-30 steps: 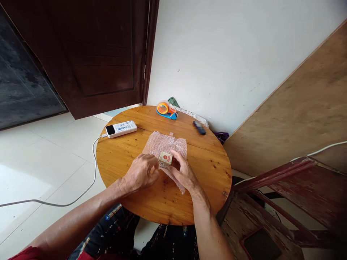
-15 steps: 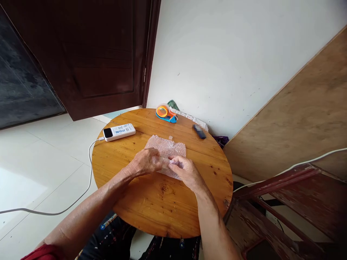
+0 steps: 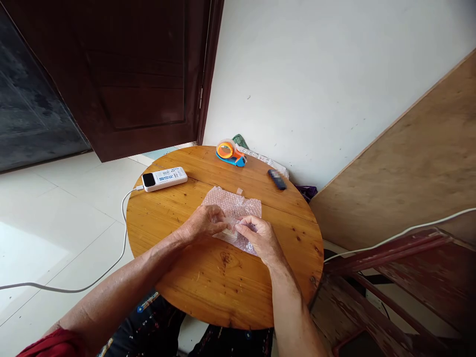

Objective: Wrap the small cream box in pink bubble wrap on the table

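Observation:
A sheet of pinkish clear bubble wrap (image 3: 222,199) lies partly folded on the round wooden table, under and between both hands. My left hand (image 3: 205,221) is at its left side, fingers curled and thumb tip on the film near the middle. At the right, my right hand (image 3: 262,238) pinches a raised fold of the wrap between thumb and fingers. A clear, smooth film shows between the two hands; whether it is tape I cannot tell. Anything inside the wrap is hidden. A small translucent tab (image 3: 240,191) sticks out at the far edge of the wrap.
An orange and blue tape dispenser (image 3: 231,152) stands at the table's far edge. A white device (image 3: 165,179) with a cable (image 3: 124,223) lies at the left. A dark, blurred-out object (image 3: 277,179) is at the right. Wall and dark door (image 3: 145,74) rise behind the wooden table (image 3: 208,292).
My left hand's fingers have loosened and spread a little, and the wrap between the hands lies lower and flatter. My right hand keeps its pinch. The view has shifted slightly.

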Available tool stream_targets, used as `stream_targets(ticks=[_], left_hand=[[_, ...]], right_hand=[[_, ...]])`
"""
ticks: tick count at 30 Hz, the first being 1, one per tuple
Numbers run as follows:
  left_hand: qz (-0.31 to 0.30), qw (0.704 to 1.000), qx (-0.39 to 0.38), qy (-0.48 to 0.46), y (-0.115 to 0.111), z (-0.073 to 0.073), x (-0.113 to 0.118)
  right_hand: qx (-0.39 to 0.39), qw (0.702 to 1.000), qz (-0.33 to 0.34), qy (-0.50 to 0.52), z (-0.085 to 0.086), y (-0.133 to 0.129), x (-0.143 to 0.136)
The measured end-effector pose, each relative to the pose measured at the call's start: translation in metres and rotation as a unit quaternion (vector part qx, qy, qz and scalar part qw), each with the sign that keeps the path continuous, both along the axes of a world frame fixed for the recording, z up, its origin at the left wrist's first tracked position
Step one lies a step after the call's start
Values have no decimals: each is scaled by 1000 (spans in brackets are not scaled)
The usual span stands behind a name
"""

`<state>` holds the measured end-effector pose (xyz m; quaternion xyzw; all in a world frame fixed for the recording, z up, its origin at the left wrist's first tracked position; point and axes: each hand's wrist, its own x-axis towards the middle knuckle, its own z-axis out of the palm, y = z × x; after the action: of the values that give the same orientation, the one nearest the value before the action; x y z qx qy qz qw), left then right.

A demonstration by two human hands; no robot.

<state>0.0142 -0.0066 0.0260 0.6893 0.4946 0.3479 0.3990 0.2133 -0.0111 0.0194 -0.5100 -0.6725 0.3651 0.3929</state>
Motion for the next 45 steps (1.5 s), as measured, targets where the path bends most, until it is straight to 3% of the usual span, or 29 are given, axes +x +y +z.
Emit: stream_targets(ticks=[9, 11, 14, 17, 21, 26, 30, 38, 41, 45], left_hand=[[-4, 999, -41, -5, 2, 4, 1], [-8, 999, -47, -12, 4, 5, 1], [-8, 998, -53, -15, 6, 5, 1], [-10, 999, -34, -9, 8, 2, 1], [-2, 1000, -13, 1, 7, -1, 2], [-5, 999, -24, 27, 4, 2, -4], [6, 996, -22, 81, 4, 7, -17], [126, 952, 27, 278, 2, 4, -33], [137, 950, -19, 279, -2, 3, -36], [153, 968, -69, 186, 0, -2, -36]], right_hand=[[-7, 999, -31, 14, -12, 5, 1], [42, 996, -76, -26, -7, 2, 5], [182, 967, -122, -133, 15, -13, 4], [271, 929, -34, -251, 40, -29, -6], [230, 898, 83, -366, 46, -36, -21], [224, 887, 83, -395, 32, -31, -22], [220, 877, 105, -415, 32, -31, -22], [244, 837, 95, -481, 31, -30, -29], [256, 815, 99, -510, 34, -29, -34], [245, 791, 115, -549, 43, -26, -40]])
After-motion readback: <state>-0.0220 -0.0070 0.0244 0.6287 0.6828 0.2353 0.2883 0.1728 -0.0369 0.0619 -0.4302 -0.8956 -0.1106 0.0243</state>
